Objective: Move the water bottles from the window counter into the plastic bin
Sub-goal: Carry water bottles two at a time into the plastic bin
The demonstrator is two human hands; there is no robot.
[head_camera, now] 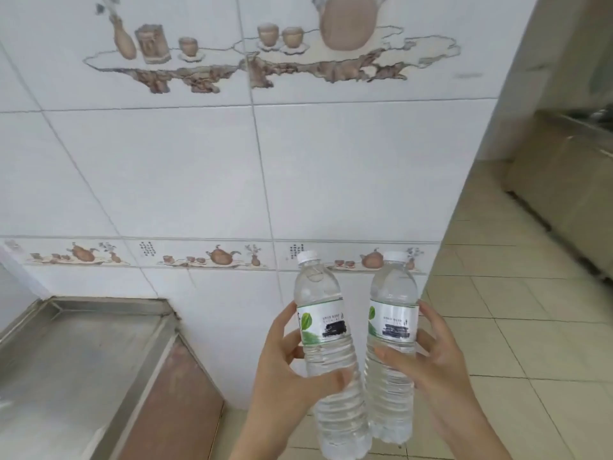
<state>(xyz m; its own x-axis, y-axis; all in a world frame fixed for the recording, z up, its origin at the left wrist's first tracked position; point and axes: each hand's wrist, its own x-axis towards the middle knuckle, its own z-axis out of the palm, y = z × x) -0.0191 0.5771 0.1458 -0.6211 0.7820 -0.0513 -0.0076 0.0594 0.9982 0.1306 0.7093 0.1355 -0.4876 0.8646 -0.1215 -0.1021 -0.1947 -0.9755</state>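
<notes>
I hold two clear water bottles with white caps and white-and-green labels, side by side in front of a tiled wall. My left hand [285, 366] is wrapped around the middle of the left bottle [323, 330], which leans slightly left. My right hand [431, 356] grips the right bottle [393, 323], which is close to upright. The bottles' lower parts almost touch. No plastic bin and no window counter are in view.
A stainless steel counter [66, 360] with a raised rim stands at the lower left against the white tiled wall [199, 177]. Beige floor tiles [514, 293] stretch to the right, where a steel cabinet [570, 200] stands along the far side.
</notes>
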